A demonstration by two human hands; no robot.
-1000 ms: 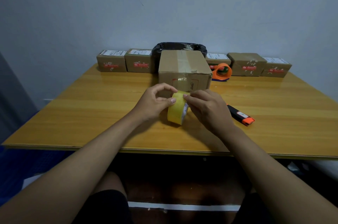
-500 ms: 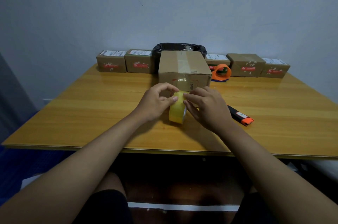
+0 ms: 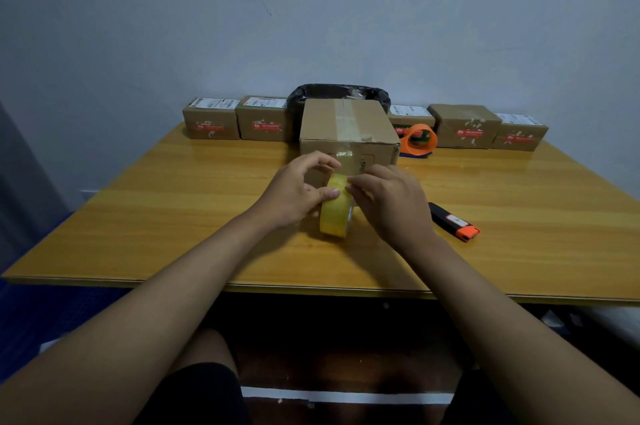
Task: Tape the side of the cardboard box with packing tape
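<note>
Pale scuffed wall behind; wooden table (image 3: 173, 202) in front of us. Count, largest first: one cardboard box (image 3: 346, 126) at centre, with old tape along its top seam and over onto the near face; one black-lined bin (image 3: 339, 93) behind it; five small parcels (image 3: 211, 123) along the wall; one orange tape dispenser (image 3: 419, 140); one yellow tape roll (image 3: 334, 216); one black-and-orange box cutter (image 3: 453, 222).

We stand the roll on edge just before the box. Left hand (image 3: 294, 192) steadies it, fingers curled around. Right hand (image 3: 391, 202) pinches at the roll's top, apparently seeking the loose end. No new strip on the box yet. Next, we judge: lift the end, pull a length, press it onto the side.
</note>
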